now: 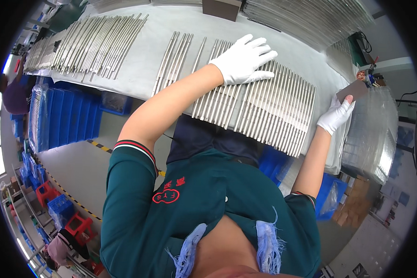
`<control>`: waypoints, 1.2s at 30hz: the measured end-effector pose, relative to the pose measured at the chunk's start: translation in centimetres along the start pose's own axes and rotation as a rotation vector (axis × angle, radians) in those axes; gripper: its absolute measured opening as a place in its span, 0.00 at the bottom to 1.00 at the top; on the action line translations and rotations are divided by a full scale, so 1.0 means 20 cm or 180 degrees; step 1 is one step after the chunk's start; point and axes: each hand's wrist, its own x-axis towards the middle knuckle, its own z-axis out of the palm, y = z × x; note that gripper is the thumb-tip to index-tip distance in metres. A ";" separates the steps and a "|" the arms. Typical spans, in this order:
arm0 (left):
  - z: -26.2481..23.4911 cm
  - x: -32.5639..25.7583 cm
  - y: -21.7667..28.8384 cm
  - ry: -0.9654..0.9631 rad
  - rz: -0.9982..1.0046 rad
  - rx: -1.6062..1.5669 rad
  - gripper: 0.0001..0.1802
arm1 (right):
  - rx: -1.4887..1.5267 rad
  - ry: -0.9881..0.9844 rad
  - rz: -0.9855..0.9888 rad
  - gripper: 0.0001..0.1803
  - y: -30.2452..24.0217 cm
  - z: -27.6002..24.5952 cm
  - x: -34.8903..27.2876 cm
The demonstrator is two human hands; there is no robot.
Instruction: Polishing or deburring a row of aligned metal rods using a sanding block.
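Note:
My left hand [244,61], in a white glove, lies flat with fingers spread across a row of slim metal rods [275,111]. The rods rest side by side on the pale table cover, their near ends toward my body. My right hand [334,117], also gloved in white, is at the table's right side. Its thumb and fingers grip a flat brown block [352,91], apart from the rods. To the left of the row lie several separate rods [173,62] with gaps between them.
A larger group of rods [99,46] covers the table's far left. Clear plastic trays [306,21] are stacked at the back right, with more plastic-wrapped stacks [373,134] at the right. Another brown block [221,9] sits at the back. Blue crates [72,113] stand below left.

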 end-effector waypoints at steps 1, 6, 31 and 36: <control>0.02 0.01 0.01 0.0032 0.0009 -0.0038 0.36 | -0.0011 0.0009 -0.0015 0.41 0.00 0.00 0.01; -0.03 -0.01 -0.02 -0.0117 0.0054 -0.0083 0.35 | 0.0103 0.0103 0.0009 0.37 0.01 -0.03 0.02; -0.03 0.06 0.13 -0.0255 0.0289 -0.0228 0.36 | 0.0391 0.0009 -0.0143 0.33 -0.04 -0.01 -0.01; -0.06 0.00 0.07 -0.0396 0.0294 0.0070 0.37 | 0.0407 -0.0025 -0.0069 0.33 -0.03 0.00 0.00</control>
